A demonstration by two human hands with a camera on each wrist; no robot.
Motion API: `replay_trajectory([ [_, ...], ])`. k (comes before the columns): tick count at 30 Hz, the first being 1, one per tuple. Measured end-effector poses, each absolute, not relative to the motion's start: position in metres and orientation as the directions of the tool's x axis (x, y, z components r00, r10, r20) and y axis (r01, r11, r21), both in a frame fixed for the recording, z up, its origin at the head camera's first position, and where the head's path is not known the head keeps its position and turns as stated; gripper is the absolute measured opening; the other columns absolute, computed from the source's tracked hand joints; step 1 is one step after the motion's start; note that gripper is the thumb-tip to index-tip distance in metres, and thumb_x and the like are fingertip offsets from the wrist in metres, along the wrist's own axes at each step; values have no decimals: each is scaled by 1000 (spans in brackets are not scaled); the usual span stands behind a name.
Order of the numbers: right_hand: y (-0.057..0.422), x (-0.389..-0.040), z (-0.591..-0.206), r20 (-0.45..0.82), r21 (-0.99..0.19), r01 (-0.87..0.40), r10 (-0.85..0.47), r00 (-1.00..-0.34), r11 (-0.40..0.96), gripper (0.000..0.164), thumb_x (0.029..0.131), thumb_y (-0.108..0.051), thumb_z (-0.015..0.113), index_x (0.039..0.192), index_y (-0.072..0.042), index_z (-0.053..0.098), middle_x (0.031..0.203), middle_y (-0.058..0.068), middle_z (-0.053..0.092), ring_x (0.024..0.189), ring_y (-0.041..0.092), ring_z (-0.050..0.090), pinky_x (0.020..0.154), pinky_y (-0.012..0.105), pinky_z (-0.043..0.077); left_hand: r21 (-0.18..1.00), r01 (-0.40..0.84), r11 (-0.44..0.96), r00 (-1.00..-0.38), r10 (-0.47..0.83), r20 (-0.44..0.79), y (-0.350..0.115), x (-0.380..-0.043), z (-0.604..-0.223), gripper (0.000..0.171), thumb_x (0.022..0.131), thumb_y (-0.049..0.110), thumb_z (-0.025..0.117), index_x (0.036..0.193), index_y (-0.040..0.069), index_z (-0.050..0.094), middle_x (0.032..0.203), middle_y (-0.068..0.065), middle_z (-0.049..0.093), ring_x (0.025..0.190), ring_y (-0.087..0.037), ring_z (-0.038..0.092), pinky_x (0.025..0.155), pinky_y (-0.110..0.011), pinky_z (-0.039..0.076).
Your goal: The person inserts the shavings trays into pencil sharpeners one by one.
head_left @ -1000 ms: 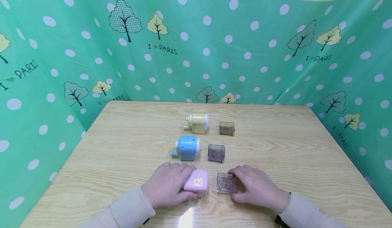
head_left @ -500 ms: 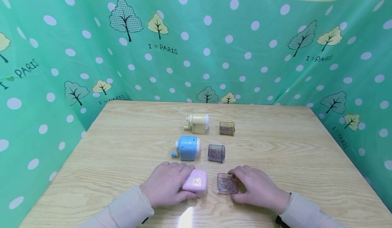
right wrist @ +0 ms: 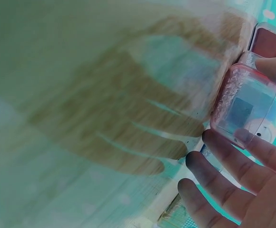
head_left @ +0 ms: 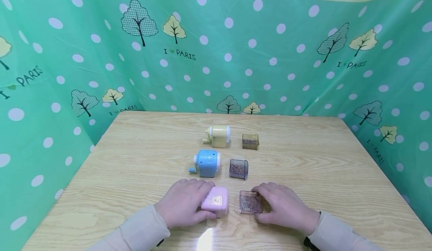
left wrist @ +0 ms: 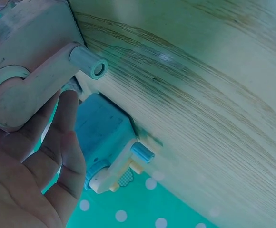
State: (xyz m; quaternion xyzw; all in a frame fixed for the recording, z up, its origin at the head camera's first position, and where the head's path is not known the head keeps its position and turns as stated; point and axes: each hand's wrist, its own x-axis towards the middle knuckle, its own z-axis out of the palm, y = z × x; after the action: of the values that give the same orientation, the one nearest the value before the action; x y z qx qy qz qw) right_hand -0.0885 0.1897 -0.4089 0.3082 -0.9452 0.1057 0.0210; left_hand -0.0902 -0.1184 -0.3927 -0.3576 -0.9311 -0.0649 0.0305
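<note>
My left hand (head_left: 185, 202) grips a pink crank pencil sharpener (head_left: 217, 199) near the front of the table. Its crank handle (left wrist: 47, 80) shows in the left wrist view, pointing away from the palm. To the right, separate from the sharpener, a see-through shavings drawer (head_left: 250, 202) sits on the table with shavings inside. My right hand (head_left: 285, 208) pinches this drawer between thumb and fingers at its right end. In the right wrist view the drawer (right wrist: 245, 107) has a reddish rim, and the other fingers (right wrist: 219, 175) are spread beside it.
Behind stands a blue pencil sharpener (head_left: 207, 163) with its own drawer of shavings (head_left: 238, 168) at its right. Farther back are a cream sharpener (head_left: 218, 136) and a yellowish drawer (head_left: 250, 141). A green patterned cloth (head_left: 236, 75) surrounds the wooden table (head_left: 135, 150).
My left hand and the pink sharpener have shifted very slightly left, widening the gap to the drawer. The right hand and its drawer stay in place.
</note>
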Motion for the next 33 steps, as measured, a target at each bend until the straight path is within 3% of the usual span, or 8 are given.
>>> replay_trajectory([
  [8,187,-90,-413,76,-179,-561,-557,-827,808,63,72,-47,80,121,-11,64,113,1,70,101,19,66,86,42,56,83,681,728,-732,672,112,-118,-90,-392,67,84,63,66,128,12,57,112,3,69,97,-13,65,75,-32,53],
  [22,180,-91,-411,91,-166,-594,-587,-804,788,61,72,-46,80,118,-10,65,106,-1,71,94,15,66,84,40,57,94,675,732,-738,666,110,-118,-90,-392,66,84,62,67,128,13,57,112,4,69,97,-13,65,73,-31,51],
  [33,173,-91,-411,88,-171,-621,-616,-783,765,62,73,-48,79,121,-10,65,110,0,71,98,16,67,89,42,55,96,672,734,-740,664,104,-118,-90,-393,67,84,62,66,128,13,57,113,3,69,98,-14,65,73,-31,51],
])
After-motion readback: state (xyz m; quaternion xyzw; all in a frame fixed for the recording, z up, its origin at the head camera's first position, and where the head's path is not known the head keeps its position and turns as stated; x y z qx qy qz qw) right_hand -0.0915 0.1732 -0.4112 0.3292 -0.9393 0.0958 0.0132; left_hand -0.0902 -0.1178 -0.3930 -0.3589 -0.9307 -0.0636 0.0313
